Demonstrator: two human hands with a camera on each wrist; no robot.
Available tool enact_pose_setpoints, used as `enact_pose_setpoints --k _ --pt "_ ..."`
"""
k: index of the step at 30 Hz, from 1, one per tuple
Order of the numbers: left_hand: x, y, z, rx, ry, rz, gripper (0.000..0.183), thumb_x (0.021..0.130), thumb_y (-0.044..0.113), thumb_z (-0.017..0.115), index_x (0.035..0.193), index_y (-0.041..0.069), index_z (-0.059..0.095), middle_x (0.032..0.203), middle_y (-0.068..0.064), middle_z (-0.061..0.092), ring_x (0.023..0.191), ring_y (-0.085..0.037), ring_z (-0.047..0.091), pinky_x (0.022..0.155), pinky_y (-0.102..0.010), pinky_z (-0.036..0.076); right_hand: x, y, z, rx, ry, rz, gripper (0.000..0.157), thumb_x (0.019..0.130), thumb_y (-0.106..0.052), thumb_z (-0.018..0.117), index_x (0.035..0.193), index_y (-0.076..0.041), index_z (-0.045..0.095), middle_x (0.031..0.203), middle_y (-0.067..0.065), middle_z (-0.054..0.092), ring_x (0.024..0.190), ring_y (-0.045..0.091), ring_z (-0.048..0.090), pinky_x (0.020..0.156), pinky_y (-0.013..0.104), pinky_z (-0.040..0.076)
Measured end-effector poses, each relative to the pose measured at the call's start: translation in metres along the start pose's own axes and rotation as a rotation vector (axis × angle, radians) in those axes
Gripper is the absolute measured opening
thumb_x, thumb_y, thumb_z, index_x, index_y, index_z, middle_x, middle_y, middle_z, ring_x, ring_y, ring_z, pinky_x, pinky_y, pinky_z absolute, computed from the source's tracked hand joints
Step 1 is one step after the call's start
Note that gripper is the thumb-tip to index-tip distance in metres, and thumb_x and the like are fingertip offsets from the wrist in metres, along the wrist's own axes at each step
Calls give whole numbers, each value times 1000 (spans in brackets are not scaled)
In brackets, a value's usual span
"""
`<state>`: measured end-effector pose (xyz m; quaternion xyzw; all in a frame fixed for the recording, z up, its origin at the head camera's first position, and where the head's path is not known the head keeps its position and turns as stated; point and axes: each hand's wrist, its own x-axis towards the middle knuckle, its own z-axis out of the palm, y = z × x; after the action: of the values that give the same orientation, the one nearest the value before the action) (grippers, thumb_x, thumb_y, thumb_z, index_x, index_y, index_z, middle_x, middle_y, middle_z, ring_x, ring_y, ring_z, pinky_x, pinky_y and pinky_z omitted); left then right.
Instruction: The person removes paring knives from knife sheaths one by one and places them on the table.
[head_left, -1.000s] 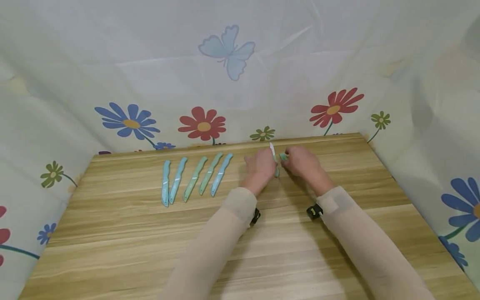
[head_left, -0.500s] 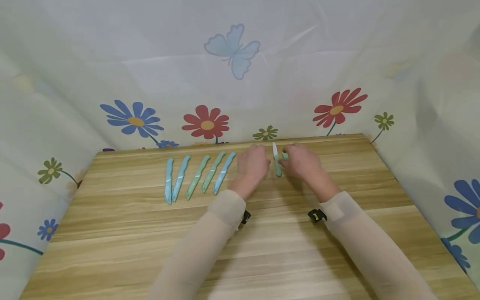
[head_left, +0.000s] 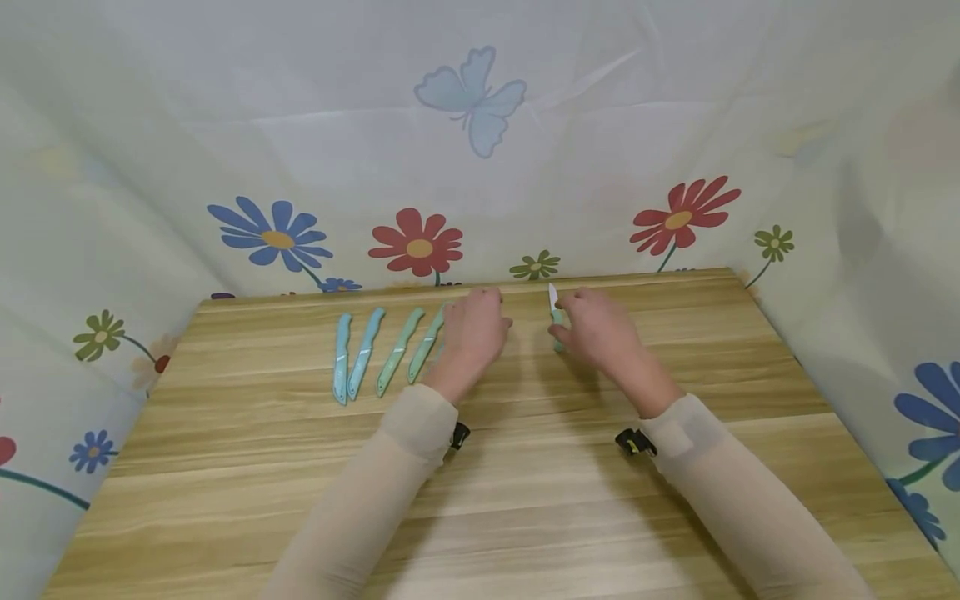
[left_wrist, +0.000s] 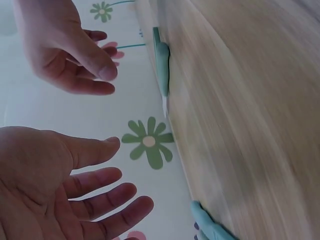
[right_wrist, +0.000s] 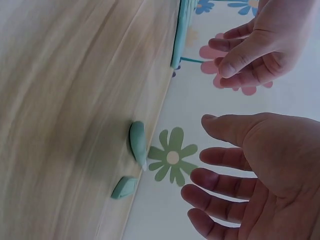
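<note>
One bare-bladed green paring knife (head_left: 557, 316) lies below-left of my nearer, loosely spread right hand (head_left: 604, 331), tip pointing away from me.

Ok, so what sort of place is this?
Probably a curtained-off tabletop workspace: a wood-grain table, flower-printed sheeting behind and beside it, and knives laid out in a row.

Table (head_left: 525, 500): row of sheathed knives (head_left: 399, 354) side by side on left half, handles toward back edge. Left hand (head_left: 474, 337) over row's right end, partly hiding the last. Well right of row, unsheathed knife (head_left: 553, 298), blade rearward; loose sheath (right_wrist: 124, 187) near its right. Right hand (head_left: 603, 333) above both. Cloth (head_left: 337, 150) behind.
</note>
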<state>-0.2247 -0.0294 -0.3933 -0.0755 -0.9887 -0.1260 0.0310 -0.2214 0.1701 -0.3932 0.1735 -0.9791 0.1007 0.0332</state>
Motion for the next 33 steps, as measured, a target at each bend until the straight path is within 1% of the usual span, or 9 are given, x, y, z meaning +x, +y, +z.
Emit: enact_pose_setpoints --k 5,8,11,14,16,20,22,28,33 --pt "-3 -8 -6 4 -3 4 39 105 35 69 135 9 67 130 -9 70 116 -32 68 99 -51 53 -5 -7 -1 -8 23 -35 45 98 -33 79 129 -2 70 126 20 69 112 37 67 90 53 58" --pt "-5 -13 -10 -12 6 14 39 105 32 71 135 8 67 131 -10 70 116 -32 68 98 -48 55 -7 -12 -2 -16 29 -58 45 98 -32 80 129 -1 70 126 20 69 112 37 68 92 51 58" --pt "-5 -19 -13 -28 13 17 39 104 29 72 135 6 68 130 -11 69 116 -32 68 95 -45 57 -8 -17 -1 -35 38 -76 46 98 -33 79 130 -1 71 128 20 69 113 38 68 94 51 57" --pt "-5 -26 -16 -36 14 10 39 104 28 72 135 5 67 130 -13 68 116 -33 67 94 -45 58 -10 -22 1 -54 48 -84 46 98 -34 79 129 -2 72 126 19 70 112 38 69 92 51 58" --pt "-4 -30 -17 -49 9 -1 40 104 27 72 136 4 66 131 -13 67 117 -33 67 94 -46 58 -10 -27 2 -48 43 -86 46 98 -34 79 130 -3 72 125 19 69 110 38 69 91 50 58" --pt "1 -40 -19 -81 -11 -15 42 104 26 71 139 4 64 135 -14 65 120 -33 65 94 -48 58 -12 -36 5 -36 23 -99 46 99 -35 78 131 -3 71 121 17 69 106 36 68 89 49 59" --pt "4 -44 -19 -95 -21 -18 43 104 26 71 140 4 63 137 -14 65 123 -33 64 96 -49 57 -13 -40 7 -48 20 -115 46 100 -36 77 132 -3 71 120 16 69 105 35 69 88 49 60" --pt "15 -55 -18 -140 -73 -35 43 104 26 71 140 2 63 138 -15 65 126 -35 63 102 -50 55 -17 -55 13 -69 32 -160 46 100 -37 77 131 -3 71 121 15 70 108 35 68 90 48 59" --pt "25 -60 -16 -144 -126 -60 45 105 28 70 142 3 62 142 -14 63 127 -36 63 103 -51 53 -21 -65 18 -55 26 -181 45 99 -37 77 131 -5 71 116 12 68 104 33 67 82 48 60"
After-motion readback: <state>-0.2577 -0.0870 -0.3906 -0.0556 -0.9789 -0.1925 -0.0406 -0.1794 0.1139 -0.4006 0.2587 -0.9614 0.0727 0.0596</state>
